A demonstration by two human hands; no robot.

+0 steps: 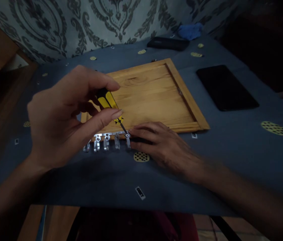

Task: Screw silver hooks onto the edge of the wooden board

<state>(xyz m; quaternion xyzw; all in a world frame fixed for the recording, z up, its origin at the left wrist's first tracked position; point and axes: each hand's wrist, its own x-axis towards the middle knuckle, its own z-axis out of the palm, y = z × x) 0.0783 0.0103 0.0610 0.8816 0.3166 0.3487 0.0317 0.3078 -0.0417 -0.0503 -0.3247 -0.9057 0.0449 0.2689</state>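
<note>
My left hand (63, 113) is closed around the yellow and black handle of a screwdriver (110, 103), with thumb and forefinger along its sides. The screwdriver leans down to the right, and its tip meets a screw at the rightmost hook of a metal hook rail (117, 134). Several silver hooks hang from this rail along the near edge of a framed wooden board (144, 97). My right hand (166, 147) is closed at the rail's right end, fingertips against the hook and the board's edge. Its exact grip is partly in shadow.
A blue cloth with yellow printed spots covers the table (101, 184). A black tablet-like slab (226, 87) lies at the right. Farther back are a dark oblong case (168, 43) and a crumpled blue cloth (190, 30), before a patterned curtain (118, 16).
</note>
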